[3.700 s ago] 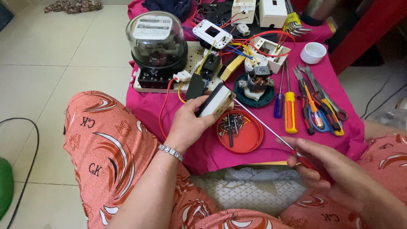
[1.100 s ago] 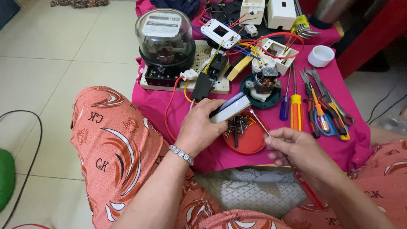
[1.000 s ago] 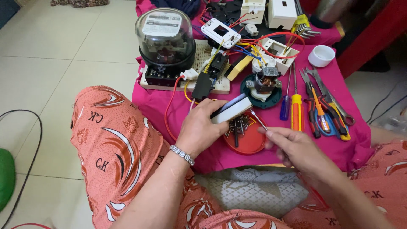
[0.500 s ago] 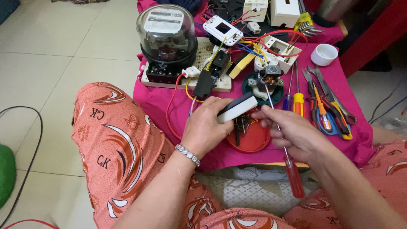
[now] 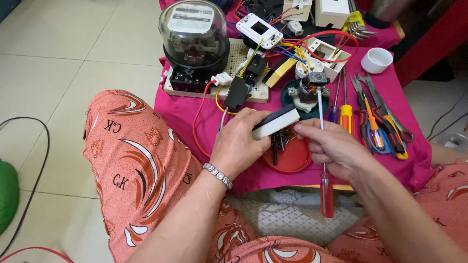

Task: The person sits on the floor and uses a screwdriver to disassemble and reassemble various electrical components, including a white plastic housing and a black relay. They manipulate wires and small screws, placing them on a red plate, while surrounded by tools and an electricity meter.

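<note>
Low table, pink cloth (image 5: 195,104). Right hand (image 5: 334,146) pinches a screwdriver (image 5: 323,160) mid-shaft, red handle hanging below the fingers. Left hand (image 5: 241,143) fingers clamp a black-and-white block (image 5: 276,122), just left of the right fingertips. Red dish (image 5: 292,156) beneath; meter (image 5: 194,41) beyond.

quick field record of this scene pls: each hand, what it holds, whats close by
left hand: grips a flat black-and-white switch module
right hand: holds a red-handled screwdriver, handle down, shaft pointing up
below hands: red round lid with dark screws
near: small motor, hand tools, glass-domed meter
surface: pink cloth
</note>
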